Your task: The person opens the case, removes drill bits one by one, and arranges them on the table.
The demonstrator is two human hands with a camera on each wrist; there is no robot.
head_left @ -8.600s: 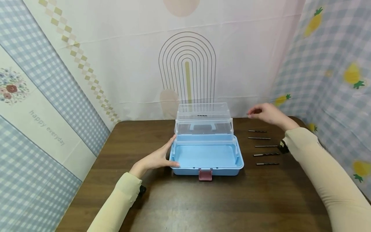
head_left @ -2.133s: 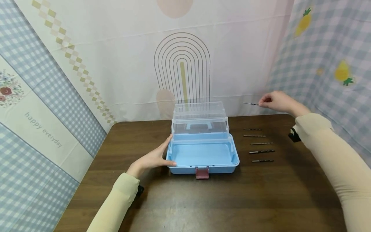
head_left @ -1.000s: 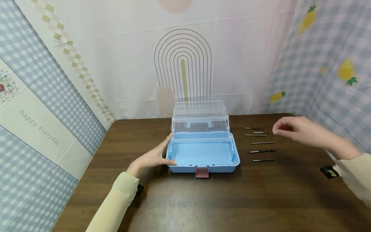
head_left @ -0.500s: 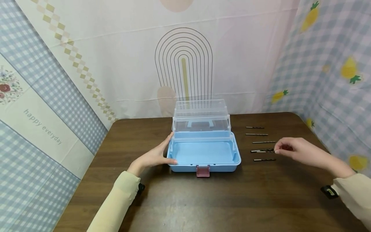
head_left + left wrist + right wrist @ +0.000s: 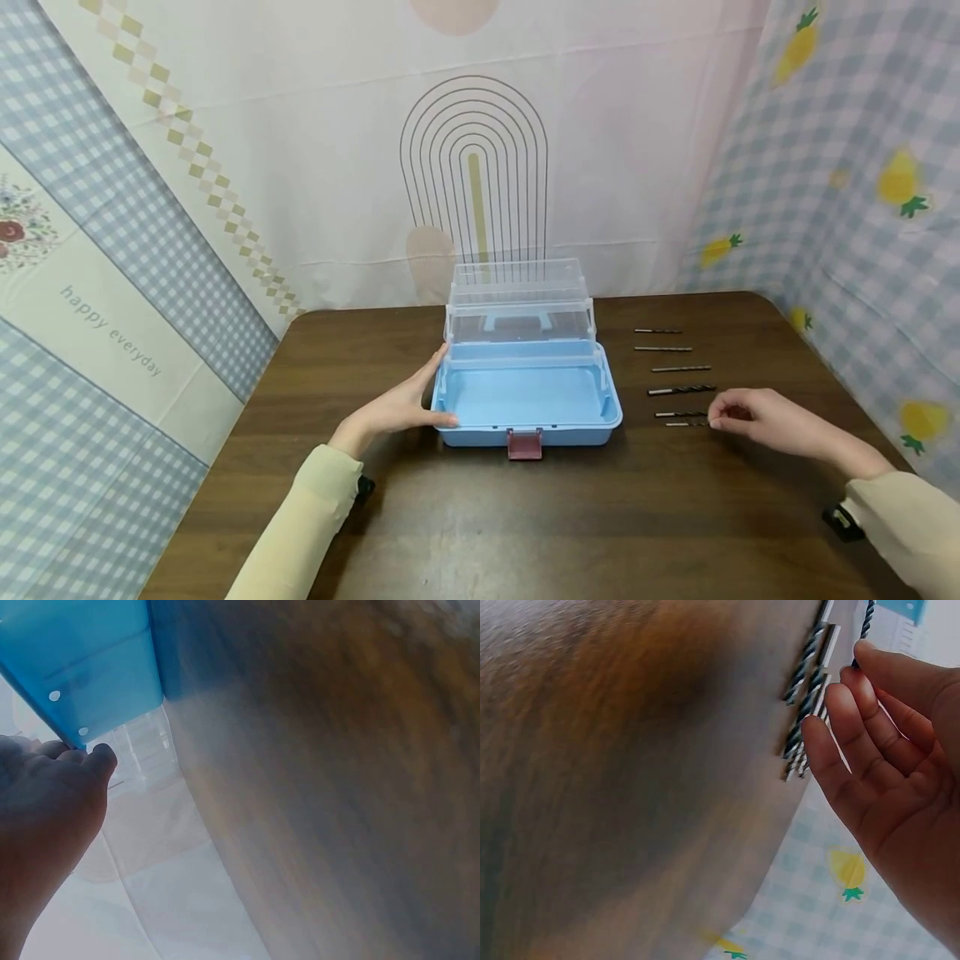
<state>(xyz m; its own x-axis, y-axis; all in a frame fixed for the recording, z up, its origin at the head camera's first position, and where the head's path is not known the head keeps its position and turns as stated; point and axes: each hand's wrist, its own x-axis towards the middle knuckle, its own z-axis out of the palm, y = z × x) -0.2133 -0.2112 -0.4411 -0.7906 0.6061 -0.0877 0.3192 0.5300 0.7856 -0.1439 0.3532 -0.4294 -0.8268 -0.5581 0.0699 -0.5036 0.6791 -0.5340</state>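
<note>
My right hand (image 5: 765,421) pinches a slim drill bit (image 5: 686,425) between thumb and fingertips, just in front of the nearest drill bit in a column. In the right wrist view the held bit (image 5: 867,621) is dark and twisted, and my other fingers are loosely bent. My left hand (image 5: 397,408) holds the left end of a light blue toolbox (image 5: 525,435), its thumb over the front corner of the rim. The toolbox stands with its clear lid and trays (image 5: 517,317) raised. In the left wrist view its blue wall (image 5: 90,667) meets my fingers.
Several drill bits (image 5: 682,389) lie roughly parallel on the brown wooden table (image 5: 570,517), right of the toolbox. A maroon latch (image 5: 524,444) hangs at its front. Patterned cloth (image 5: 337,167) hangs behind, and checked cloth (image 5: 840,225) borders the right.
My right hand has lowered the pinched drill bit from above the table's back edge, past the other bits, to the front of the column. My left hand has stayed on the toolbox.
</note>
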